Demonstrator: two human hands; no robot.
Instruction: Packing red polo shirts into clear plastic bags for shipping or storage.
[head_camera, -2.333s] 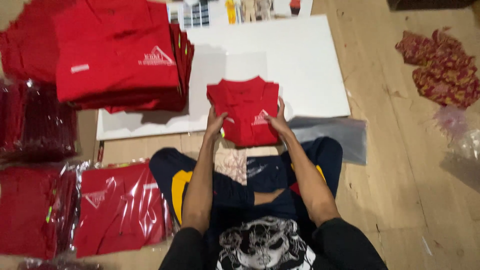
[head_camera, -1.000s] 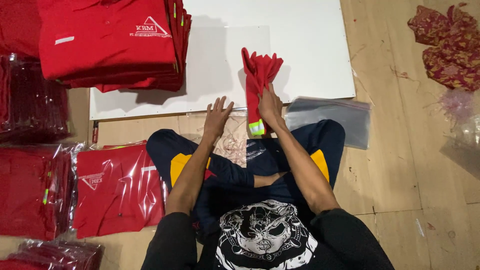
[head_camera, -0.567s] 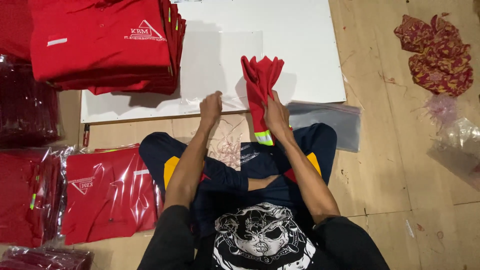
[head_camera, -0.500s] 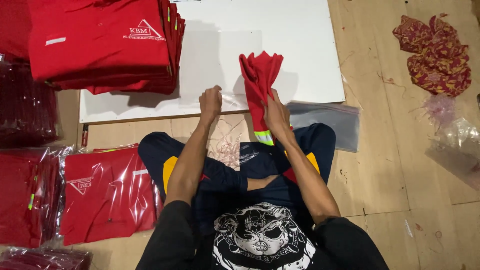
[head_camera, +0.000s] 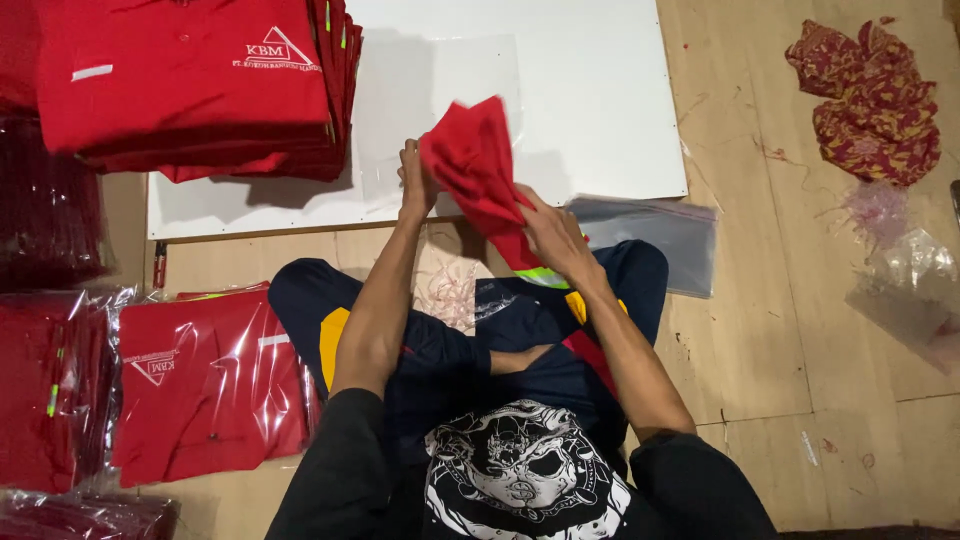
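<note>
you get warm, fairly bright light from above; the white board (head_camera: 560, 120) glares softly, the shirt pile (head_camera: 190, 90) casts a shadow onto it, left edge dim, focus sharp throughout.

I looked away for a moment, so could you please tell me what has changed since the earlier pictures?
The folded red shirt, earlier flat on the white board, was lifted by the right hand. The left hand, briefly off it, grips it again. The stack of red shirts and bagged shirts stayed put.

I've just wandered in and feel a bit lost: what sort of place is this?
Probably a small garment packing spot on a wooden floor: a stack of folded red shirts, bagged red shirts and clear plastic bags surround a seated person.
</note>
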